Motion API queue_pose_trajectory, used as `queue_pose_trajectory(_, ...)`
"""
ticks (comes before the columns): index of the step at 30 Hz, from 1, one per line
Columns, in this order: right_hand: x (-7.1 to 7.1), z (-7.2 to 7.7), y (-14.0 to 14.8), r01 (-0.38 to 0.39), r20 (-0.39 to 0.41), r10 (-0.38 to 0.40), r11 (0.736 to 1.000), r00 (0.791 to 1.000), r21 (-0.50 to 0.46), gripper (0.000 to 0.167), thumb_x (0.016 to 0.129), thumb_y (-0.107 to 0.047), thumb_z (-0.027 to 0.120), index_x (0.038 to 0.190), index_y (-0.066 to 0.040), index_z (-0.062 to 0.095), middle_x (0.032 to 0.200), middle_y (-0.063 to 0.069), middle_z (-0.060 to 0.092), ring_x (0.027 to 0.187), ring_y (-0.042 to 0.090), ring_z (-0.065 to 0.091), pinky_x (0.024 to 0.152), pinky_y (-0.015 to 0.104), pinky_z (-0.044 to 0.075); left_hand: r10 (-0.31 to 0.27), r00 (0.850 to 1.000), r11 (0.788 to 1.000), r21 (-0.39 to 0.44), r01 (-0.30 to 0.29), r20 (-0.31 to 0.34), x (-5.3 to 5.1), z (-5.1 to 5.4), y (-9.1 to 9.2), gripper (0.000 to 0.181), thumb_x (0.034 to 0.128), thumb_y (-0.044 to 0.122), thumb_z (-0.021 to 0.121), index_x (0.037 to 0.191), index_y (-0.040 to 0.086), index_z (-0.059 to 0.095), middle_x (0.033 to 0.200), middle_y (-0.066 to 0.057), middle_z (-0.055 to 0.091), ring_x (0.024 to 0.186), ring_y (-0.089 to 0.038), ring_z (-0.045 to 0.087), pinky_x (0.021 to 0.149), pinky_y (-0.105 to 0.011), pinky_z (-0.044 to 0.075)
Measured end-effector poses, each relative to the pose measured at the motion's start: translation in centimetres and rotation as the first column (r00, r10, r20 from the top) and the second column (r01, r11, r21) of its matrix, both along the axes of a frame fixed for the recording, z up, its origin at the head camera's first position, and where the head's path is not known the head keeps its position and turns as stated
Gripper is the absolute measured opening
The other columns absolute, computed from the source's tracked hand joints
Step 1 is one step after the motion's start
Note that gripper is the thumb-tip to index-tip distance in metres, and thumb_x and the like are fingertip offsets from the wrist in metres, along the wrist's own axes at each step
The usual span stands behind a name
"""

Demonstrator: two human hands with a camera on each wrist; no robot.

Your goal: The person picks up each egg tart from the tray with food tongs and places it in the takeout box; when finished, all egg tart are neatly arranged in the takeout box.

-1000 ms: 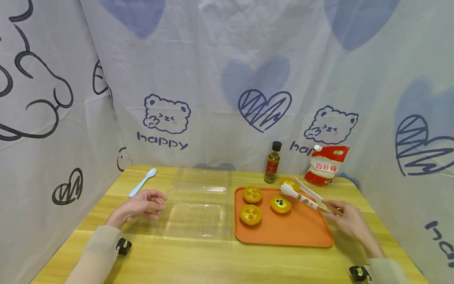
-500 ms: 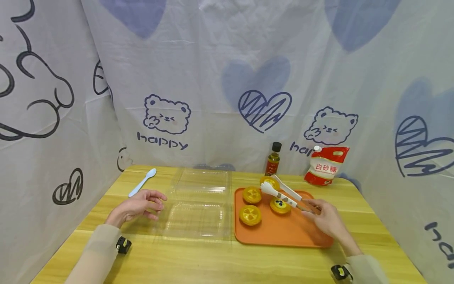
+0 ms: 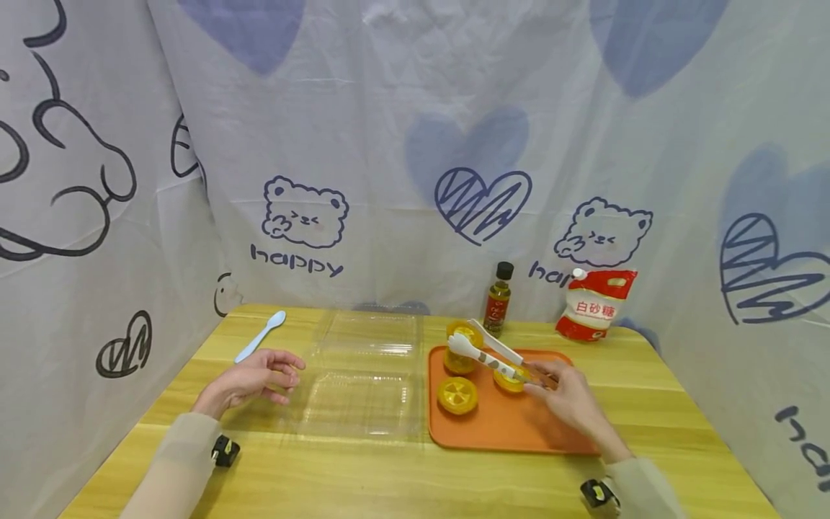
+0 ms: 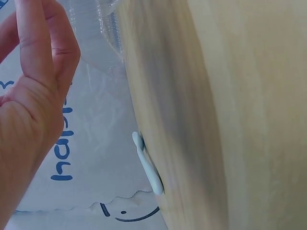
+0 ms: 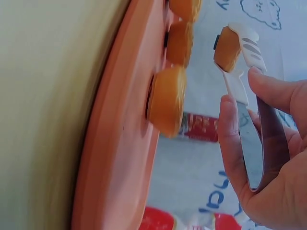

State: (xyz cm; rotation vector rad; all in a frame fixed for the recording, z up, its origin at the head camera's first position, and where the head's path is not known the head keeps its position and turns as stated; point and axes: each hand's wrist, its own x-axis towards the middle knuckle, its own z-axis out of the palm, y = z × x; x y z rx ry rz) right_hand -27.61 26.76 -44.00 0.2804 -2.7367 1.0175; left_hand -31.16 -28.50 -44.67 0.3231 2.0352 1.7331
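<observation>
The right hand point(image 3: 573, 404) grips white-tipped tongs point(image 3: 496, 364), whose tips pinch an egg tart point(image 3: 459, 330). In the right wrist view that pinched tart point(image 5: 228, 49) hangs above the orange tray point(image 5: 112, 143), clear of the other tarts. On the tray point(image 3: 519, 436) sit a tart point(image 3: 457, 396) at the front left, another partly behind the tongs at the back left, and a third point(image 3: 509, 382) under the tongs. The left hand point(image 3: 259, 378), fingers loosely bent and holding nothing, hovers beside the clear plastic box point(image 3: 363, 404), which lies with its lid raised behind.
A light blue spoon point(image 3: 261, 336) lies at the table's back left. Behind the tray stands a small bottle point(image 3: 497, 303) with a black cap. A red and white bag point(image 3: 595, 306) stands at the back right. Printed cloth hangs around the table.
The right hand has moved left with the tongs and the pinched tart, from the tray's back middle to above its back-left corner. The left hand has stayed in place.
</observation>
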Motion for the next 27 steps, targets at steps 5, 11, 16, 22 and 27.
queue_pose_trajectory(5,-0.1,-0.3,-1.5,-0.068,-0.014,0.068,0.997,0.998,-0.026,0.037,0.084,-0.014,0.077,0.119,-0.006,0.070,0.113,0.013,0.071,0.101,0.025,0.063,0.088,0.042,0.054,-0.003,1.000,1.000,-0.001,0.003,0.002,0.0,0.0,0.1,0.045,0.0908,-0.001,0.064,0.128,-0.016,0.043,0.090,-0.005,0.061,0.080,-0.018,0.066,0.072,-0.038,0.063)
queue_pose_trajectory(11,-0.1,-0.3,-3.3,-0.078,0.019,0.080,0.996,0.997,-0.051,0.038,0.084,-0.015,0.077,0.120,-0.008,0.070,0.115,0.010,0.070,0.097,0.020,0.063,0.089,0.042,0.055,-0.004,1.000,1.000,-0.011,0.004,0.003,0.0,0.0,0.1,0.045,0.0898,0.000,0.066,0.127,-0.016,0.045,0.089,-0.003,0.061,0.080,-0.018,0.067,0.076,-0.039,0.063)
queue_pose_trajectory(16,0.0,0.0,-4.5,-0.061,0.042,0.063,0.998,0.997,-0.034,0.040,0.084,-0.016,0.078,0.122,-0.009,0.069,0.103,0.006,0.068,0.086,0.015,0.058,0.078,0.031,0.050,-0.009,1.000,1.000,-0.011,0.009,0.009,-0.1,0.0,0.2,0.044,0.0895,0.000,0.066,0.126,-0.015,0.046,0.089,-0.003,0.062,0.080,-0.018,0.067,0.077,-0.039,0.063)
queue_pose_trajectory(22,-0.1,0.2,-6.0,-0.094,0.011,0.094,0.995,0.996,-0.019,0.040,0.082,-0.019,0.079,0.120,-0.012,0.070,0.092,0.001,0.066,0.082,0.015,0.054,0.073,0.028,0.046,-0.005,1.000,1.000,-0.011,0.005,0.009,-0.2,0.2,0.1,0.044,0.0894,0.000,0.066,0.126,-0.015,0.047,0.090,-0.004,0.063,0.079,-0.019,0.068,0.077,-0.039,0.063)
queue_pose_trajectory(27,-0.5,0.1,-7.7,-0.139,0.005,0.140,0.989,0.990,-0.048,0.035,0.081,-0.016,0.080,0.116,-0.013,0.073,0.091,-0.001,0.066,0.081,0.015,0.054,0.071,0.029,0.048,-0.002,1.000,1.000,-0.020,0.002,0.004,-0.1,0.3,-0.2,0.046,0.0892,0.001,0.067,0.126,-0.016,0.046,0.090,-0.005,0.064,0.080,-0.020,0.068,0.078,-0.040,0.062)
